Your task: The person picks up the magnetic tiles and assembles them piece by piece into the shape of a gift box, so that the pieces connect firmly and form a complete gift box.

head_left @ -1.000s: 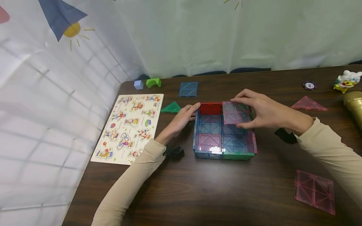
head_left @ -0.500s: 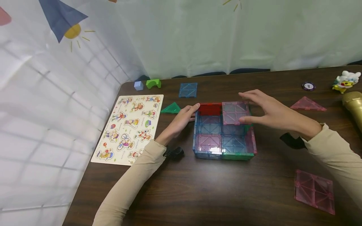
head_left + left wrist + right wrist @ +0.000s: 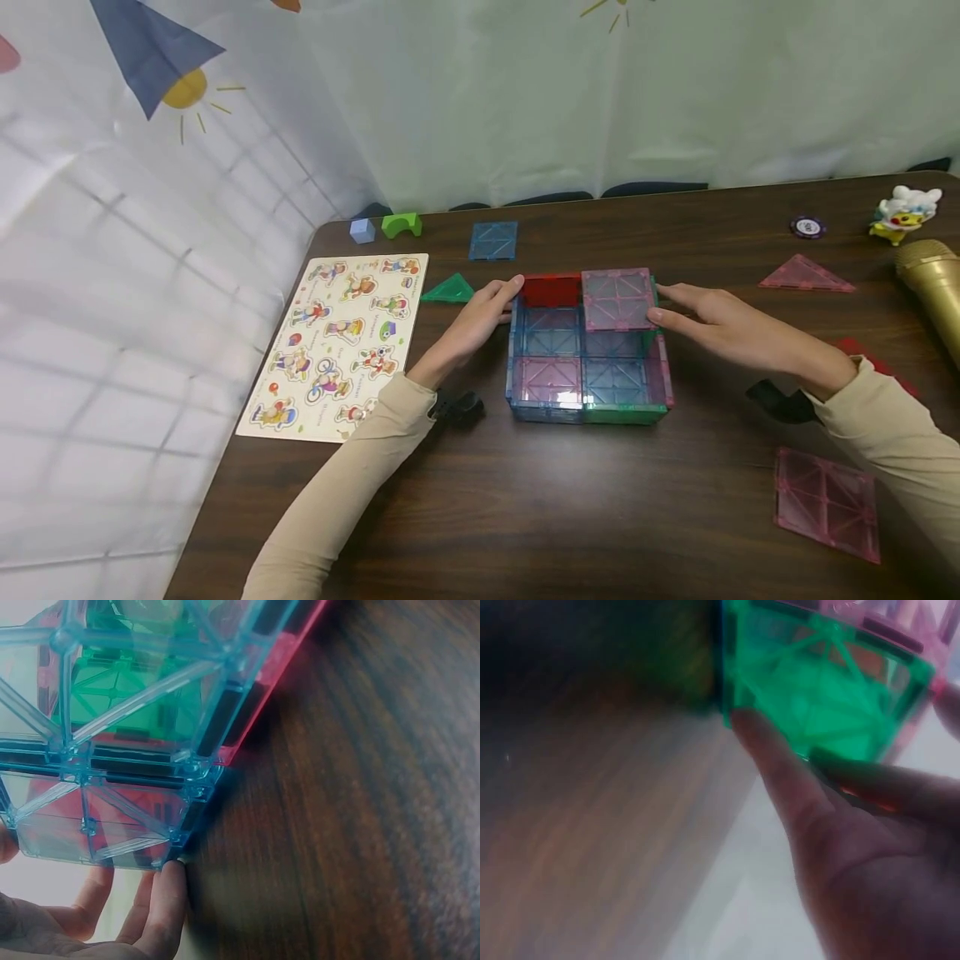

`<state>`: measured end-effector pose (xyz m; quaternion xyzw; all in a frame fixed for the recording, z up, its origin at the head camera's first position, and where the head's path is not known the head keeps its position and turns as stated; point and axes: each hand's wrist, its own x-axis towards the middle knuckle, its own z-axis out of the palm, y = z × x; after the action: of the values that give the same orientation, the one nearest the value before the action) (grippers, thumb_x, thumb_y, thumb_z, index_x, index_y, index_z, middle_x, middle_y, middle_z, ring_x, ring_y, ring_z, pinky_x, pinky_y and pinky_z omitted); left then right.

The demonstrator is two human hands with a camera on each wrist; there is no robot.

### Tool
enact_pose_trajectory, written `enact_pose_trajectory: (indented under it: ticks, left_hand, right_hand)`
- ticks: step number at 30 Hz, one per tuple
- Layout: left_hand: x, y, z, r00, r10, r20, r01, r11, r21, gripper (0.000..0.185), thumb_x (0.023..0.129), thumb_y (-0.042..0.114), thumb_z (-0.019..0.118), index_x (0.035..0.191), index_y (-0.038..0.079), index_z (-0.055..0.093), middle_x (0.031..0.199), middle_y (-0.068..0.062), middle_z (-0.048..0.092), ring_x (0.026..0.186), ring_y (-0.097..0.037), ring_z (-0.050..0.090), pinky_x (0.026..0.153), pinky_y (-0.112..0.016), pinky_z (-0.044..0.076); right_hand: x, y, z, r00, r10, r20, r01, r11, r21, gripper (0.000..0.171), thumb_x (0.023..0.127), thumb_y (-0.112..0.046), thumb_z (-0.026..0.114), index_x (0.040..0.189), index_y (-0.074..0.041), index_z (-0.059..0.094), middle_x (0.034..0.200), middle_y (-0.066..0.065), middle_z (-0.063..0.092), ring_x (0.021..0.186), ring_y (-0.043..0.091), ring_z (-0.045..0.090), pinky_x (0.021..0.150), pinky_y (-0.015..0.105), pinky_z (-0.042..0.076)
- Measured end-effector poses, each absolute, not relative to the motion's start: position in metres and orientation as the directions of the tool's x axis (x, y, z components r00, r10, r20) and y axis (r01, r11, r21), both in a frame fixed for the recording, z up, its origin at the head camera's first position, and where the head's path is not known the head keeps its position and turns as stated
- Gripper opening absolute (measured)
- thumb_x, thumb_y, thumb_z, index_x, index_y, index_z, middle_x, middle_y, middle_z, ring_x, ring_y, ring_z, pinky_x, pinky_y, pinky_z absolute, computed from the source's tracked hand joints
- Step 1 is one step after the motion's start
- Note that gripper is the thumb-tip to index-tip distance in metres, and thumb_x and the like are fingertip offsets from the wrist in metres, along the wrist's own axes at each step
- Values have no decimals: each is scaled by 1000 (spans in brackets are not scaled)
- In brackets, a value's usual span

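Observation:
A low open-topped box of see-through magnetic tiles [image 3: 625,414] stands on the dark wooden table, with blue, pink, green and red walls. One pink square tile [image 3: 618,298] lies flat over its back right corner. At the back left, my left hand [image 3: 476,321] touches the box, thumb by the top corner and fingertips against the blue side tiles [image 3: 101,825]. On the other side, my right hand [image 3: 735,329] reaches in with straight fingers. Its fingertips are at the green side tile [image 3: 817,690], and the thumb is by the pink tile's edge.
A picture puzzle board [image 3: 337,346] lies left. Behind the box are a blue square tile [image 3: 493,241] and a green triangle tile [image 3: 448,288]. To the right lie a pink triangle tile [image 3: 806,273], a pink square tile [image 3: 827,504] and a gold microphone [image 3: 933,279].
My right hand has let go of the pink tile's edges, drawn back to the right, and come down to the box's right side. The left hand has stayed put.

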<state>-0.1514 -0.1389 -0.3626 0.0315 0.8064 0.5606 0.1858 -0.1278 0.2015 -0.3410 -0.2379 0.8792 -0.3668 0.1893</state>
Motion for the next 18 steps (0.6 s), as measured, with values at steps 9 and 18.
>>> enact_pose_trajectory:
  ticks: [9, 18]
  left_hand:
    - [-152, -139, -364, -927, 283, -247, -132, 371, 919, 54, 113, 43, 39, 137, -3, 52, 140, -19, 58, 133, -32, 57, 114, -43, 45]
    - [-154, -141, -364, -919, 319, -230, -100, 375, 921, 52, 114, 43, 36, 136, -2, 53, 139, -18, 58, 134, -31, 56, 115, -44, 44]
  right_hand:
    - [-125, 192, -335, -796, -579, -179, -326, 659, -678, 69, 114, -36, 43, 159, 14, 24, 162, 38, 25, 151, 56, 22, 117, 72, 23]
    - [-125, 180, -326, -796, -552, -249, -350, 754, -555, 89, 111, -51, 45, 162, 10, 6, 159, 43, 25, 146, 59, 29, 115, 72, 26]
